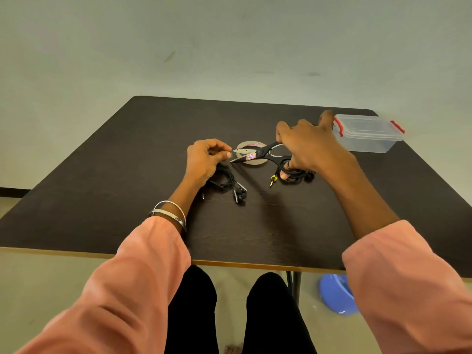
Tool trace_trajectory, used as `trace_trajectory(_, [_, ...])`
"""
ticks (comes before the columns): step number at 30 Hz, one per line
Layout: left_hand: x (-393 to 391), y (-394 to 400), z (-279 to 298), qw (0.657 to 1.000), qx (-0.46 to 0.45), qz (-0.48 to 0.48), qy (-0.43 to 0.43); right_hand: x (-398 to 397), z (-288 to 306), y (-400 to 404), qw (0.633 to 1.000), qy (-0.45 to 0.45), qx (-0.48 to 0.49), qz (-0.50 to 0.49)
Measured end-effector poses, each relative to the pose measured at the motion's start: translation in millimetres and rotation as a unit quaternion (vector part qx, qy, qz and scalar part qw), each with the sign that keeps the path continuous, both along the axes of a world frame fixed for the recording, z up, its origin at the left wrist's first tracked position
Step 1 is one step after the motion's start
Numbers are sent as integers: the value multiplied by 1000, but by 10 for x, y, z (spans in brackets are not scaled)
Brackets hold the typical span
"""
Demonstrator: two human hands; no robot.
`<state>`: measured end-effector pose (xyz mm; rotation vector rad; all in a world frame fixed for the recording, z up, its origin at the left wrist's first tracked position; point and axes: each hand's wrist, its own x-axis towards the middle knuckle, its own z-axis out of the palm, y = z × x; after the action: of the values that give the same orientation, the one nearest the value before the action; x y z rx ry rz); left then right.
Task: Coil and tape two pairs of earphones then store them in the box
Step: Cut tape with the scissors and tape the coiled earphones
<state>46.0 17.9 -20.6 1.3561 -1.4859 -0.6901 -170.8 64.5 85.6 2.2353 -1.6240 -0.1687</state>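
Left hand [204,159]: thumb and forefinger pinched together at their tips, probably on a strip of tape; the strip itself is too small to make out. Remaining fingers curled. Two metal bangles [169,213] on that wrist.

Right hand [309,146]: fingers curled through the black handles of the scissors [258,154], blades parted, tips pointing at the left fingertips. A small labelled sticker sits near the pivot.

Tape roll [251,154]: flat on the desk [102,187], directly under the scissor blades.

Earphones, first pair [227,183]: loosely coiled on the desk below the left hand, earbuds toward the near edge.

Earphones, second pair [293,172]: coiled under the right hand, yellow-marked plug sticking out to the left.

Clear plastic box [367,134], red clasps, lid on: far right corner of the desk, beyond the right hand.

Blue basin [337,295] on the floor under the desk.
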Motion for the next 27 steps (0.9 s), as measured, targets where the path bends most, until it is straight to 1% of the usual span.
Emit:
trace_trajectory(4, [2,1,-8,1000,-9,0,7,36,0,-20,1000,7,-2,8])
trace_trajectory(7, [6,3,-11,1000,-11,-2,8,8,-7,-38,1000,-20,-3,8])
trace_trajectory(11, [8,-11,-23,1000,-18,13,-11,-181,-9,-42,995,-90,0,-30])
trace_trajectory(13, [3,-14,-22,999,-20,20,-15,-307,20,-21,983,-171,8,-67])
trace_trajectory(14, [-3,-14,-22,999,-20,23,-20,-346,24,-20,969,-228,14,-90])
trace_trajectory(16, [-10,-11,-20,999,-21,29,-31,-302,-12,-43,931,-347,25,-113])
trace_trajectory(18, [-15,-9,-17,999,-21,34,-33,-105,-140,-100,870,-480,47,-102])
trace_trajectory(19, [-15,-9,-20,999,-21,36,-30,23,-214,-129,843,-526,64,-95])
trace_trajectory(20, [-14,-7,-21,999,-21,37,-26,160,-289,-159,828,-547,79,-91])
trace_trajectory(21, [-15,1,-22,999,-22,37,-21,301,-362,-190,829,-545,92,-90])
trace_trajectory(23, [-7,9,-20,999,-23,37,-13,551,-485,-246,848,-507,111,-108])
trace_trajectory(25, [-6,-1,-27,999,-20,33,-15,699,-601,-305,863,-475,106,-132])
trace_trajectory(27, [-5,-15,-38,999,-12,34,-8,749,-689,-362,862,-472,89,-161])
